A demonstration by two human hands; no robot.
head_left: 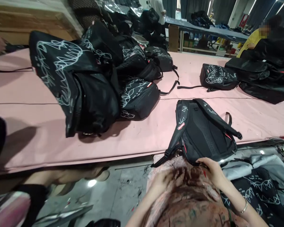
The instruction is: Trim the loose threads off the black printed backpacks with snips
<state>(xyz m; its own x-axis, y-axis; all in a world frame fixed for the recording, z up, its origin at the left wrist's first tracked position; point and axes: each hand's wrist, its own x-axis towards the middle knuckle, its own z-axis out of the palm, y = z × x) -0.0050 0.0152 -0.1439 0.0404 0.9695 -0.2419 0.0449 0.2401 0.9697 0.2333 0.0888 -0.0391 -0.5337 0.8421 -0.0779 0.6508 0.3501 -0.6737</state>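
A black backpack (203, 138) lies with its padded back and shoulder straps facing up, at the table's near edge. White line drawings and a red-and-white label mark its straps. My right hand (211, 171) is at the backpack's lower edge, its fingers bent and pinching the edge. A small red spot shows by those fingers; I cannot make out what it is. My left hand (167, 181) is in front of my brown patterned clothing (189, 201), just below the backpack's left strap end. Motion smears its fingers, so whether it holds anything is unclear.
The pink-covered table (132, 142) bears several black backpacks (97, 97) at left and another pile (262, 72) at right. Drawn-on black fabric (257, 189) lies below the table at right. A person in yellow (249, 41) is at far right; another person's arm (61, 176) shows at left.
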